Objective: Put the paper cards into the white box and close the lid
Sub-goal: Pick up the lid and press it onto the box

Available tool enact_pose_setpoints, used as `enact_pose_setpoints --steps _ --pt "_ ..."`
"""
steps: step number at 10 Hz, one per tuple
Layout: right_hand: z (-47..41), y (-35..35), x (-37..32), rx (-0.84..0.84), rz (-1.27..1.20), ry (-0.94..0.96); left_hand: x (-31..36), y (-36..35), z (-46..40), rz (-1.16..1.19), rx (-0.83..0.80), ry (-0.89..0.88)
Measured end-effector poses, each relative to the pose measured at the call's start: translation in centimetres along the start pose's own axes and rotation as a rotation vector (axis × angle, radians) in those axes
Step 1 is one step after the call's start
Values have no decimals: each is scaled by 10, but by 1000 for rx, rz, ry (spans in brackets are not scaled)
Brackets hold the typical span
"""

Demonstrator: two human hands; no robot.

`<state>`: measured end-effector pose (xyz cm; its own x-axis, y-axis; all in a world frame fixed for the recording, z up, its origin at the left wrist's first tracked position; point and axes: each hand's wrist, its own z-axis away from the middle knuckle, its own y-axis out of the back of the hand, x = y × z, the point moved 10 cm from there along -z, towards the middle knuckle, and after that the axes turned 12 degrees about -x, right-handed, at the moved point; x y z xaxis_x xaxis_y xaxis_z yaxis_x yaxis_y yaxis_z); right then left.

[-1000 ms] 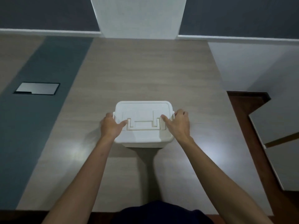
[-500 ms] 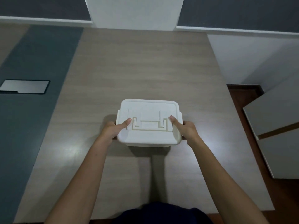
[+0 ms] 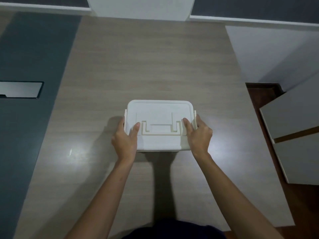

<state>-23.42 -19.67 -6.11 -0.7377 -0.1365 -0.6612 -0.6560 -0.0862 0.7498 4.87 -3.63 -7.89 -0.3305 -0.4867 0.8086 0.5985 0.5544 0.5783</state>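
The white box (image 3: 159,116) stands on the wooden table (image 3: 155,66) near its middle, with its lid down and a flat handle folded into the lid top. My left hand (image 3: 125,138) grips the box's left side, thumb resting on the lid. My right hand (image 3: 198,133) grips the right side the same way, thumb on the lid beside the handle. No paper cards are in view.
A dark grey strip (image 3: 25,83) runs along the left with a metal floor plate (image 3: 20,89) set in it. White cabinets (image 3: 296,121) stand past the table's right edge. A white pillar (image 3: 139,7) rises behind the table's far edge.
Both hands have stayed on the sides of the box with thumbs on the lid. The view has shifted slightly and the hands now sit a little higher on the box sides.
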Motion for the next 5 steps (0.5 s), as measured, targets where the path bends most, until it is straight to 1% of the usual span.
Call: enact_pose_setpoints --steps 2,3,4,5 --pt "-38 -1 -15 34 11 48 16 -8 -38 10 6 -27" --pt "-62 -9 -22 -8 46 15 31 -13 -57 35 -16 -27" --pt "-76 -10 -17 -77 -86 -50 40 -17 -74 59 -75 2" --pt "-40 -5 12 -54 -395 -219 12 -14 -53 231 -74 104"
